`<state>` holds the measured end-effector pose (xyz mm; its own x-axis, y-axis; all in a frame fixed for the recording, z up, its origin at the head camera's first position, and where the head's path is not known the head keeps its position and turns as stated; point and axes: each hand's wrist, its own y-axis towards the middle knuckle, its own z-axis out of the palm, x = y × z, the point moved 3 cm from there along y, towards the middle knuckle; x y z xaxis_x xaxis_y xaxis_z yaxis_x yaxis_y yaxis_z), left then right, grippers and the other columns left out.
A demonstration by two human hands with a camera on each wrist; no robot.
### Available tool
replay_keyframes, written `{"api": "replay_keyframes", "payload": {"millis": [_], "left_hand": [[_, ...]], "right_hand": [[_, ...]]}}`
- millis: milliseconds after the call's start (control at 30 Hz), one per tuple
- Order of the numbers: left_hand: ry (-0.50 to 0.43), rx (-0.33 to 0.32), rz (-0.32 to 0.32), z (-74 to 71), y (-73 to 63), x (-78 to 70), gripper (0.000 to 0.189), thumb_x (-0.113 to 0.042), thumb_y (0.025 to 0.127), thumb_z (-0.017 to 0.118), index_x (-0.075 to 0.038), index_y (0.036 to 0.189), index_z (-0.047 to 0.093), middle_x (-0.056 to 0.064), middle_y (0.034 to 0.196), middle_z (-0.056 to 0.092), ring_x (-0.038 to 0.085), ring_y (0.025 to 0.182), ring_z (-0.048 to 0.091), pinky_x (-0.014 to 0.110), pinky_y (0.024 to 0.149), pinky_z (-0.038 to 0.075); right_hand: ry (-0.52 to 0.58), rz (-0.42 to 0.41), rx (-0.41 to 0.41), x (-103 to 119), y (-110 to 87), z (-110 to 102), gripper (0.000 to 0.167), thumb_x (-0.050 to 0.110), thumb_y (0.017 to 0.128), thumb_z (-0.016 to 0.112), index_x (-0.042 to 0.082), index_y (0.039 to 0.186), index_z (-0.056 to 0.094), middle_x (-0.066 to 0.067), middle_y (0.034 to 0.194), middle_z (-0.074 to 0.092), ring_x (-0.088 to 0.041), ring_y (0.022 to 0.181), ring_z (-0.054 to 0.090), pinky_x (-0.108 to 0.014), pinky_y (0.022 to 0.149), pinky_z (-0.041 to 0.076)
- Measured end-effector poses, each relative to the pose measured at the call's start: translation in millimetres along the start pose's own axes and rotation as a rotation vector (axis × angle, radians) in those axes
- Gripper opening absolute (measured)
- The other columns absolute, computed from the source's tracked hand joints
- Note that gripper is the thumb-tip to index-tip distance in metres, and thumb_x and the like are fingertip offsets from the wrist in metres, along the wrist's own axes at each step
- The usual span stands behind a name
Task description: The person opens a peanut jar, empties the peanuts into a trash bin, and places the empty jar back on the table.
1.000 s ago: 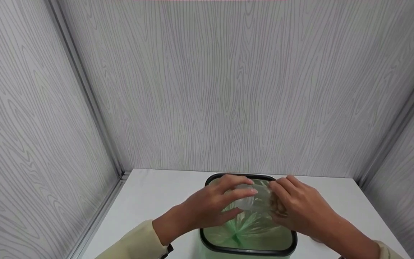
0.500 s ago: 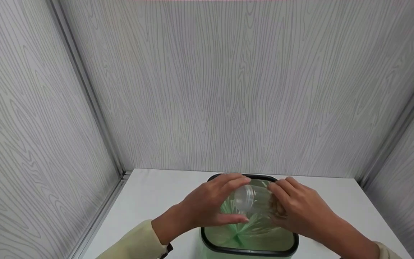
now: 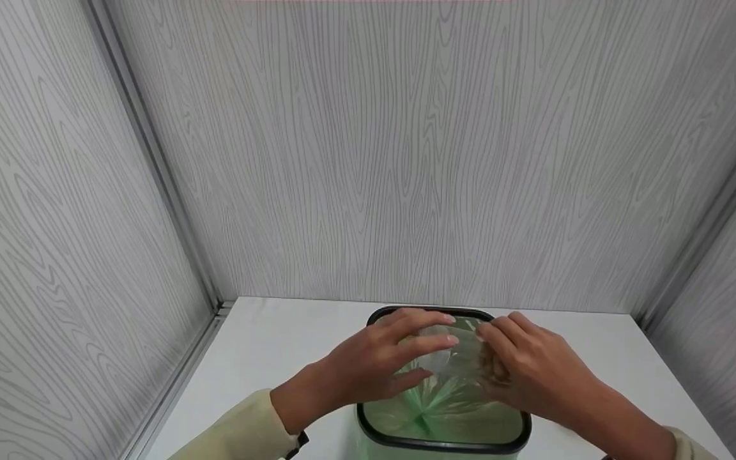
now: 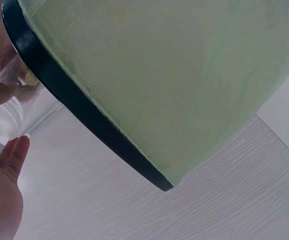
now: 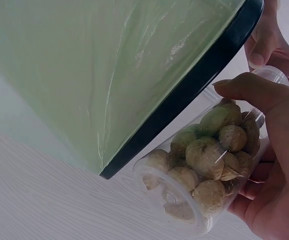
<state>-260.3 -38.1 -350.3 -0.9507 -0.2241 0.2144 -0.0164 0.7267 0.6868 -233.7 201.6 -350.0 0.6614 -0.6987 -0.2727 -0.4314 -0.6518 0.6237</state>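
A clear plastic jar (image 5: 168, 155) holds several round brown wrinkled things (image 5: 204, 157) that look like dried fruits or nuts. It lies on its side in the air over the bin, its lid end to the left. My right hand (image 3: 537, 364) grips the jar around its body near the base. With fingers above and thumb below, my left hand (image 3: 365, 358) holds the clear screw lid (image 4: 7, 120) at its edges. In the head view the left fingers cover part of the lid, and the right hand hides most of the contents.
Beneath both hands stands a pale green bin with a black rim (image 3: 444, 446), lined with a gathered green plastic bag (image 3: 422, 415). It is on a white table (image 3: 278, 345), with grey wood-grain panels (image 3: 406, 160) behind and at both sides.
Half a second ago my left fingers were spread off the lid; now they are back around it, much as one second ago. The right hand keeps its grip on the jar.
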Motion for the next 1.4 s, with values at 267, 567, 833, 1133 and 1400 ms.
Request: {"api": "replay_keyframes", "payload": {"millis": [267,567,833,1133,1400], "left_hand": [[-0.007,-0.003,-0.039,0.0,-0.7,0.9,0.060,-0.031,0.092,0.079,-0.015,0.144,0.052,0.008,0.139,0.059,0.019,0.120,0.064,0.027,0.101,0.055],[0.019,-0.033,-0.109,-0.5,-2.5,3.1,0.063,-0.048,0.091,0.077,-0.012,0.139,0.057,0.005,0.125,0.068,0.016,0.114,0.070,0.026,0.094,0.058],[0.024,-0.028,-0.129,-0.5,-3.7,4.2,0.060,-0.048,0.094,0.073,-0.010,0.138,0.058,0.004,0.121,0.070,0.015,0.111,0.071,0.024,0.092,0.058],[0.032,-0.016,-0.159,-0.7,-5.8,3.6,0.060,-0.048,0.095,0.072,-0.007,0.136,0.059,0.004,0.119,0.070,0.014,0.107,0.071,0.021,0.090,0.058],[0.007,-0.005,-0.166,-1.4,-7.5,4.2,0.058,-0.043,0.098,0.069,-0.007,0.141,0.054,0.009,0.126,0.064,0.017,0.112,0.067,0.023,0.091,0.058]], "right_hand": [[0.013,-0.003,-0.006,1.5,-0.1,0.1,0.075,0.027,0.048,0.101,0.009,0.110,0.064,0.001,0.097,0.063,-0.012,0.084,0.055,-0.030,0.066,0.058],[0.030,-0.025,-0.050,4.8,1.7,1.3,0.064,0.017,0.052,0.095,0.009,0.107,0.064,0.003,0.093,0.061,-0.010,0.080,0.051,-0.026,0.061,0.053],[0.046,-0.016,-0.040,5.2,1.0,2.8,0.066,0.018,0.053,0.096,0.009,0.109,0.064,0.003,0.094,0.061,-0.010,0.081,0.052,-0.026,0.063,0.054],[0.049,-0.009,-0.031,4.8,-0.3,2.7,0.066,0.019,0.053,0.097,0.010,0.108,0.063,0.005,0.092,0.059,-0.009,0.081,0.052,-0.026,0.062,0.053],[0.034,0.005,-0.024,2.3,-2.5,3.1,0.069,0.022,0.050,0.098,0.010,0.109,0.063,0.004,0.094,0.061,-0.010,0.082,0.052,-0.026,0.063,0.055]]}}
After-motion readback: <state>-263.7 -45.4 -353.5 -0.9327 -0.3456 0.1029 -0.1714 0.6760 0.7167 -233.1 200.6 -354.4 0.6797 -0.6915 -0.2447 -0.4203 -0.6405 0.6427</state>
